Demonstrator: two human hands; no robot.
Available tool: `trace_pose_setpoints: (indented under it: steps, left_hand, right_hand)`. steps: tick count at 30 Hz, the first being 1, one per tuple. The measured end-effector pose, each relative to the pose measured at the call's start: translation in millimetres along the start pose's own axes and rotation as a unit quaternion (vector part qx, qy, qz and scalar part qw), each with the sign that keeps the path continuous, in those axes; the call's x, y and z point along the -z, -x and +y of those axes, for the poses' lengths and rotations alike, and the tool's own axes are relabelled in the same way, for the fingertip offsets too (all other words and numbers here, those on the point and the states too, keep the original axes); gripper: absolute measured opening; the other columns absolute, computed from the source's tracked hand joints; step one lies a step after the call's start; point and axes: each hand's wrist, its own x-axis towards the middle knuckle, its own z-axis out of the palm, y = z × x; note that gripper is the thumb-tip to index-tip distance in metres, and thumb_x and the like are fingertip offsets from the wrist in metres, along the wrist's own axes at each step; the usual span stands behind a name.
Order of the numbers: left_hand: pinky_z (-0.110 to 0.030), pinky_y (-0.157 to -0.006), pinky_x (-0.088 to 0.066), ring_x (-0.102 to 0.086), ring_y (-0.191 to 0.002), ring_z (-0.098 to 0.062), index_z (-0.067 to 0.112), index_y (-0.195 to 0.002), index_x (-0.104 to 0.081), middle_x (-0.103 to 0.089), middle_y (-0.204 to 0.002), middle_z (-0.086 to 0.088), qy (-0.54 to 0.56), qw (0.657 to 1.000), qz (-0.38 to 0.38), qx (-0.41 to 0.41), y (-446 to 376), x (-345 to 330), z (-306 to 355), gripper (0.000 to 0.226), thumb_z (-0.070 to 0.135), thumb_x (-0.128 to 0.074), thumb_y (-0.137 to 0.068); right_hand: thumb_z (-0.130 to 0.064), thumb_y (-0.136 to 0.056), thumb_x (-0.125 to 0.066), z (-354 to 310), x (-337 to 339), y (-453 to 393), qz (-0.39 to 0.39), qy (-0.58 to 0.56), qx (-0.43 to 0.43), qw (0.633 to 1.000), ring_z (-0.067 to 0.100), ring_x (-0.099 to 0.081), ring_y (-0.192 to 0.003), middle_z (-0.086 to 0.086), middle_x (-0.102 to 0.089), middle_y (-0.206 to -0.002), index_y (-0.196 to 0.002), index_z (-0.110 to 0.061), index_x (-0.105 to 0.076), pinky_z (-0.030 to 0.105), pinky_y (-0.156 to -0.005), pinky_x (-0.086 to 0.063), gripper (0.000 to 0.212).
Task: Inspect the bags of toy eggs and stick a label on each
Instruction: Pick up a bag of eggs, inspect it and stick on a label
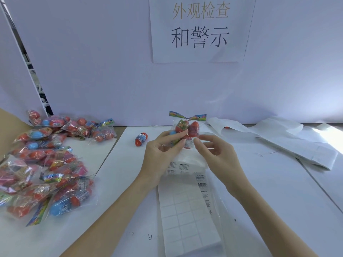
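Label going onto a bag of toy eggs, held up above the label sheets.

The left hand [160, 151] gripped the bag of toy eggs [182, 131] with fingers curled round its lower part, holding it clear of the tabletop [269, 182] and just above the label sheets [185, 210]. A white warning label [189, 143] lay on the bag's front; the right hand [213, 151] was just beside it, thumb at its edge, other fingers loosely spread and gripping nothing that showed. To do this step well, the label probably wanted smoothing from one edge across while the left hand kept the film taut over an egg, so no crease formed. The pile of bags [48, 160] sat well left of the sheets; a loose egg [141, 139] lay beyond them.
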Motion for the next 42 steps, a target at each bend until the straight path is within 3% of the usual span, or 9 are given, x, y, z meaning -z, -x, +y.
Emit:
trace_pose_setpoints:
  steps: [5, 11, 24, 28, 32, 35, 38, 40, 42]
  left_hand:
    - [-0.021, -0.096, -0.054, -0.07, -0.117, -0.014, 0.026, -0.119, -0.08, -0.071, -0.129, 0.007, -0.002, 0.999, -0.036, -0.019, 2, -4, 1, 0.027, 0.015, -0.077, -0.094]
    - [-0.043, -0.102, -0.058, -0.073, -0.114, -0.025, 0.035, -0.122, -0.078, -0.072, -0.131, -0.001, 0.028, 0.998, -0.03, 0.048, 3, -5, 2, 0.037, 0.034, -0.082, -0.086]
    - [-0.022, -0.1, -0.052, -0.068, -0.121, -0.013, 0.028, -0.125, -0.077, -0.07, -0.13, 0.007, -0.043, 0.996, -0.072, 0.001, 3, 0, 1, 0.035, 0.009, -0.071, -0.096]
    - [-0.031, -0.111, -0.048, -0.055, -0.138, -0.013, 0.049, -0.154, -0.042, -0.066, -0.137, 0.007, -0.129, 0.986, -0.098, -0.032, 2, 5, 5, 0.048, 0.035, -0.05, -0.109]
    - [-0.01, -0.098, -0.04, -0.051, -0.133, 0.003, 0.055, -0.159, -0.016, -0.061, -0.139, 0.018, -0.223, 0.972, -0.015, -0.076, -1, 19, 0, 0.055, 0.053, -0.036, -0.108]
    - [-0.014, -0.103, -0.034, -0.05, -0.129, 0.006, 0.054, -0.154, -0.024, -0.058, -0.139, 0.024, -0.256, 0.966, 0.02, -0.031, -6, 30, -9, 0.053, 0.063, -0.031, -0.102]
    - [-0.032, -0.11, -0.04, -0.054, -0.118, -0.003, 0.049, -0.147, -0.034, -0.054, -0.14, 0.025, -0.306, 0.952, 0.02, 0.0, -8, 34, -17, 0.049, 0.063, -0.028, -0.101]
    - [-0.034, -0.109, -0.041, -0.052, -0.118, -0.002, 0.038, -0.152, -0.038, -0.052, -0.139, 0.029, -0.338, 0.941, 0.01, -0.005, -7, 31, -16, 0.055, 0.06, -0.029, -0.102]
    - [-0.027, -0.111, -0.036, -0.04, -0.128, 0.015, 0.033, -0.153, -0.042, -0.047, -0.134, 0.041, -0.365, 0.931, -0.005, -0.013, -7, 31, -16, 0.057, 0.058, -0.029, -0.103]
  right_hand:
    - [-0.04, -0.086, -0.082, 2, -1, -1, 0.001, -0.048, -0.025, 0.999, 0.0, -0.068, -0.071, -0.014, -0.075, -0.08, -0.098, -0.024, -0.077, 0.011, -0.062, -0.05, 0.021]
    - [-0.027, -0.087, -0.082, -1, 5, -3, -0.023, -0.123, -0.014, 0.992, 0.013, -0.069, -0.073, 0.006, -0.077, -0.088, -0.093, -0.004, -0.074, 0.019, -0.07, -0.054, 0.025]
    - [-0.029, -0.088, -0.079, -2, 3, 1, -0.062, -0.169, -0.103, 0.978, 0.016, -0.07, -0.079, 0.009, -0.078, -0.098, -0.11, -0.003, -0.072, 0.022, -0.076, -0.055, 0.035]
    - [-0.025, -0.093, -0.076, -2, 8, 0, -0.03, -0.208, -0.146, 0.967, 0.016, -0.069, -0.074, 0.008, -0.075, -0.087, -0.106, 0.001, -0.071, 0.021, -0.073, -0.058, 0.029]
    - [-0.027, -0.098, -0.071, -9, 22, -4, -0.003, -0.219, -0.175, 0.96, 0.015, -0.071, -0.074, 0.013, -0.074, -0.1, -0.103, 0.0, -0.073, 0.021, -0.07, -0.058, 0.028]
    - [-0.027, -0.1, -0.066, -31, 48, -7, -0.062, -0.447, -0.131, 0.883, 0.011, -0.067, -0.076, 0.002, -0.069, -0.104, -0.104, -0.011, -0.08, 0.019, -0.066, -0.054, 0.021]
    - [-0.016, -0.106, -0.055, -50, 68, 2, -0.271, -0.72, -0.014, 0.639, 0.019, -0.063, -0.118, 0.005, -0.055, -0.148, -0.146, -0.022, -0.058, 0.023, -0.085, -0.049, 0.04]
    - [-0.01, -0.109, -0.047, -51, 72, 5, -0.323, -0.728, 0.001, 0.605, 0.026, -0.058, -0.125, 0.01, -0.047, -0.156, -0.16, -0.031, -0.036, 0.028, -0.09, -0.048, 0.057]
    - [-0.006, -0.108, -0.041, -47, 66, 6, -0.33, -0.71, -0.025, 0.622, 0.029, -0.065, -0.11, 0.014, -0.058, -0.142, -0.158, -0.029, -0.04, 0.032, -0.086, -0.052, 0.055]
